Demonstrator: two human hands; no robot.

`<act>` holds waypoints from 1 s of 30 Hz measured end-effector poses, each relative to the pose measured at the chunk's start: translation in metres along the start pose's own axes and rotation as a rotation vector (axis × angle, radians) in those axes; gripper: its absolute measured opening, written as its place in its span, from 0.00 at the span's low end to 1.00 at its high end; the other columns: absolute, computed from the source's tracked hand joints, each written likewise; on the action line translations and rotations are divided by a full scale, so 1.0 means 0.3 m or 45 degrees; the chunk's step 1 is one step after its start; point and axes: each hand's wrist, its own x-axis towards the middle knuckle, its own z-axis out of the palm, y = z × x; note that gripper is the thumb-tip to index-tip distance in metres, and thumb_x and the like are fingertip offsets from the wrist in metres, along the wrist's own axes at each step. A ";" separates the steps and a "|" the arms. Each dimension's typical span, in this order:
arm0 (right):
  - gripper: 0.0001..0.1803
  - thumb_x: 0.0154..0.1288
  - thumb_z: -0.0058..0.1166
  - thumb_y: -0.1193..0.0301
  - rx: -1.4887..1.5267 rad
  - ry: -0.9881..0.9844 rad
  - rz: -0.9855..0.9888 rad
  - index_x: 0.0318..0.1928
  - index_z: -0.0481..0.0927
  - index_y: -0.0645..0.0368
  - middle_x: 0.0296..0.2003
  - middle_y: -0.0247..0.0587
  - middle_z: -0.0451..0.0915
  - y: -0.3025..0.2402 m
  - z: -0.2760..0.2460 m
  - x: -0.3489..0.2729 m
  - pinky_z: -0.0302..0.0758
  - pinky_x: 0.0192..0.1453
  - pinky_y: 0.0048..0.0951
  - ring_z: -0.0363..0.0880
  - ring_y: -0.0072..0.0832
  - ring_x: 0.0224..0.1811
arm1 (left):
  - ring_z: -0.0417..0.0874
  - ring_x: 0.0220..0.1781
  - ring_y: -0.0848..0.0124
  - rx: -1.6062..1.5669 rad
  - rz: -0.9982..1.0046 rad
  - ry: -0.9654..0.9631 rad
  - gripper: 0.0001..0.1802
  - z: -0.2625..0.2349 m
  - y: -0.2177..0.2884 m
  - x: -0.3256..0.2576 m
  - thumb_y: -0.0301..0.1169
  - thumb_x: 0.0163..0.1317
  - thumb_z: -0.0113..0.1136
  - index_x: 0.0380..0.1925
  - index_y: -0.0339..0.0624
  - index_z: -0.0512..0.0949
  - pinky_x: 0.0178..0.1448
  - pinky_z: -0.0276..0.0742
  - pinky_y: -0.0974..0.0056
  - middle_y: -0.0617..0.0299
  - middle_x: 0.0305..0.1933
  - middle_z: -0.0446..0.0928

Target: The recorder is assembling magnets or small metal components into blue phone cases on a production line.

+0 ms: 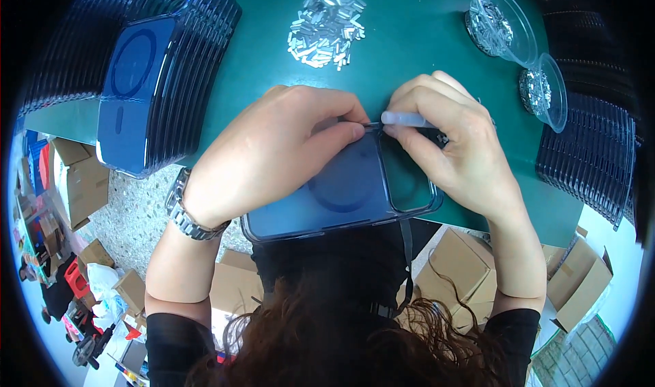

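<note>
**Case pinched at its top edge**

The case [341, 189] was pinched at its top rim by the left hand [273, 155], over the table [409, 39] edge. A thin tool [406, 120] was clamped in the right hand [450, 141]. The case was judged light, stiff, slippery; best held by its rims.

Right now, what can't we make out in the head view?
- Tip of the white pen-like tool: covered by the right hand.
- Top edge of the blue phone case under the left hand: hidden by fingers.
- Small metal pieces and clear cups' contents: too small to identify.
</note>
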 end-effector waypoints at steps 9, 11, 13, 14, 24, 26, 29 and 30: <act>0.06 0.64 0.62 0.78 -0.039 -0.132 0.142 0.41 0.84 0.67 0.34 0.46 0.83 -0.006 0.000 0.022 0.77 0.50 0.40 0.80 0.44 0.42 | 0.72 0.34 0.82 0.024 -0.050 0.014 0.09 -0.009 0.017 -0.009 0.28 0.75 0.62 0.44 0.32 0.83 0.38 0.73 0.71 0.66 0.30 0.78; 0.07 0.65 0.61 0.78 0.021 -0.197 0.116 0.42 0.84 0.67 0.35 0.47 0.83 0.006 -0.018 0.019 0.77 0.50 0.40 0.81 0.45 0.43 | 0.73 0.35 0.83 0.036 -0.023 -0.004 0.09 -0.012 0.015 0.000 0.28 0.75 0.62 0.44 0.31 0.83 0.39 0.73 0.71 0.66 0.30 0.78; 0.08 0.65 0.61 0.78 0.015 -0.196 0.086 0.43 0.84 0.67 0.37 0.47 0.83 0.009 -0.029 0.017 0.77 0.50 0.40 0.81 0.45 0.43 | 0.74 0.35 0.83 0.053 -0.004 -0.014 0.09 -0.013 0.006 0.001 0.28 0.75 0.61 0.44 0.31 0.83 0.40 0.74 0.72 0.67 0.31 0.79; 0.09 0.65 0.61 0.78 0.007 -0.195 0.061 0.44 0.84 0.67 0.38 0.47 0.83 0.008 -0.035 0.016 0.77 0.50 0.40 0.81 0.45 0.44 | 0.74 0.36 0.83 0.000 0.005 -0.013 0.10 -0.008 -0.008 0.001 0.29 0.76 0.61 0.44 0.31 0.83 0.40 0.74 0.72 0.67 0.31 0.79; 0.11 0.64 0.65 0.75 -0.399 -0.229 -0.011 0.47 0.87 0.65 0.37 0.41 0.80 -0.065 -0.053 -0.008 0.77 0.44 0.41 0.77 0.41 0.41 | 0.75 0.37 0.84 0.023 -0.052 -0.036 0.09 -0.007 0.001 0.004 0.28 0.77 0.60 0.44 0.30 0.83 0.41 0.76 0.72 0.68 0.33 0.80; 0.10 0.63 0.66 0.75 -0.534 -0.217 0.008 0.44 0.87 0.63 0.36 0.39 0.80 -0.072 -0.050 -0.006 0.78 0.42 0.40 0.77 0.39 0.40 | 0.75 0.36 0.83 -0.005 -0.041 -0.012 0.09 0.005 -0.009 0.005 0.27 0.76 0.60 0.44 0.31 0.83 0.41 0.76 0.71 0.67 0.32 0.81; 0.08 0.63 0.66 0.75 -0.501 -0.158 0.032 0.42 0.87 0.63 0.36 0.39 0.80 -0.072 -0.032 -0.012 0.78 0.42 0.40 0.77 0.40 0.38 | 0.76 0.35 0.82 0.009 -0.003 0.049 0.08 0.012 -0.006 0.001 0.27 0.75 0.60 0.45 0.31 0.83 0.41 0.76 0.71 0.65 0.31 0.81; 0.08 0.63 0.66 0.75 -0.503 -0.160 0.032 0.42 0.87 0.63 0.36 0.39 0.80 -0.077 -0.028 -0.013 0.78 0.42 0.40 0.77 0.40 0.38 | 0.76 0.35 0.81 0.052 0.029 0.082 0.08 0.013 -0.003 -0.003 0.26 0.75 0.60 0.45 0.32 0.83 0.41 0.76 0.70 0.63 0.31 0.81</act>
